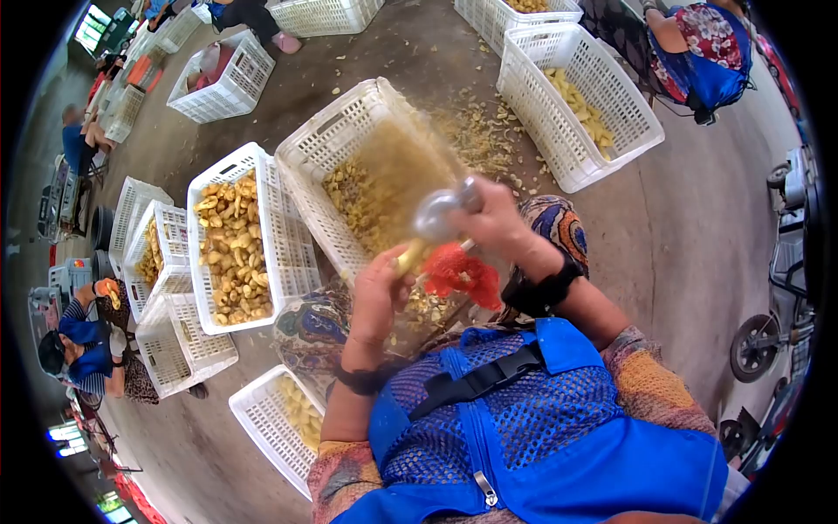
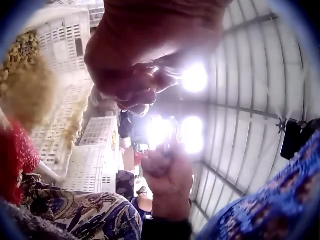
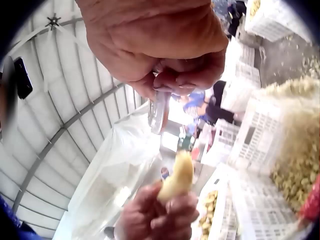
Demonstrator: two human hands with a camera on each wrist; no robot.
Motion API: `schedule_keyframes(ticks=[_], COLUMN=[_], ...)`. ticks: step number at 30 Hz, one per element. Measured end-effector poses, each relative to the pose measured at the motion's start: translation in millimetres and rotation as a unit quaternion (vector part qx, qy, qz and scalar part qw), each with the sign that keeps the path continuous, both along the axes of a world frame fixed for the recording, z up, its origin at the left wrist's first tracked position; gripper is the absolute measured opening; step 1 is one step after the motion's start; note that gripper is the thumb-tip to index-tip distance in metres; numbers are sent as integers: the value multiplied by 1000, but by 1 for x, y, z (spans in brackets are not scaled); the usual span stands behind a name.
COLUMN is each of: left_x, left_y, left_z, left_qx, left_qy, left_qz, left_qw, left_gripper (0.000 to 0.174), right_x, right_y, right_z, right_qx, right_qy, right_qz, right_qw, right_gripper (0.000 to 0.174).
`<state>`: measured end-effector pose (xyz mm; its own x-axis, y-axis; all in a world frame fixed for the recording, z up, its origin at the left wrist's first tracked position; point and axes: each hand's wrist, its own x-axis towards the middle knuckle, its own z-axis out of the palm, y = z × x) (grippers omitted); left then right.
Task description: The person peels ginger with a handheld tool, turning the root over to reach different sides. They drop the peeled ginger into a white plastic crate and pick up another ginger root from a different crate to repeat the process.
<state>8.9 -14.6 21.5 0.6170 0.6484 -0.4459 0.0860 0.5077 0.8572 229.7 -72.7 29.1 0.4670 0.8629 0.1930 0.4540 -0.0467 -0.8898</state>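
My left hand (image 1: 377,295) grips a piece of pale, peeled ginger (image 1: 410,256), whose bare end stands up out of the fingers in the right wrist view (image 3: 181,172). Just above and beside it, my right hand (image 1: 499,223) holds a shiny metal tool (image 1: 434,216) with a rounded end, blurred in the head view; its exact kind I cannot tell. In the right wrist view the tool (image 3: 159,112) comes out below the curled fingers, apart from the ginger. Both hands are over the near end of a white crate (image 1: 319,140) with ginger scraps inside.
Red netting (image 1: 463,275) lies below my right hand. A crate of unpeeled ginger (image 1: 234,253) stands on the left, and crates of peeled ginger stand at near left (image 1: 297,410) and far right (image 1: 580,113). Peelings (image 1: 480,131) litter the floor. Other people sit around.
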Motion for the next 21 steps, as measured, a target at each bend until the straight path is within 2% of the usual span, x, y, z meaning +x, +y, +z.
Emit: schedule_keyframes(ticks=[2,3,5,6,7,9,10,13,14,15,16,17,20,21], left_x=[-2,-3,-5,-5,-4,1,4,-1,-6,-10,-9,-8,-8,-9], left_y=[-2,-3,0,1,1,-2,-5,-3,-1,-1,2,3,8,8], left_z=[4,5,4,3,2,0,3,4,1,-1,-1,-3,-20,-20], left_qx=[46,69,-15,-38,-62,-4,21,73,85,94,78,9,-197,-188], left_qy=[6,10,-25,-25,-24,-29,-23,-10,7,24,24,-14,-134,-149], left_qz=[-15,-23,13,19,21,17,30,45,46,45,45,55,85,66], left_qw=[999,997,999,999,998,999,999,996,995,994,996,998,968,969], left_gripper=[34,34,35,35,36,36,36,35,35,35,36,37,38,38], right_x=[-6,-2,14,6,-3,-23,-36,-32,-21,-17,-13,-12,-23,-24], right_y=[5,2,-1,-3,-3,-2,-3,1,1,1,0,0,-1,0], right_z=[-35,-32,-12,8,1,-16,5,-7,-8,11,25,33,14,2], right_qx=[-44,-42,-37,-20,-16,-6,-39,-34,-46,-49,-36,-21,-43,-33], right_qy=[-13,44,154,193,129,-6,72,41,-105,-128,-95,-65,1,25], right_qz=[25,-11,-77,-71,-35,35,74,22,-22,-61,-73,-86,-26,-13], right_qw=[999,998,984,978,991,999,994,998,993,989,992,994,999,999], right_gripper=[26,26,25,20,19,16,17,21,25,28,28,29,27,26])
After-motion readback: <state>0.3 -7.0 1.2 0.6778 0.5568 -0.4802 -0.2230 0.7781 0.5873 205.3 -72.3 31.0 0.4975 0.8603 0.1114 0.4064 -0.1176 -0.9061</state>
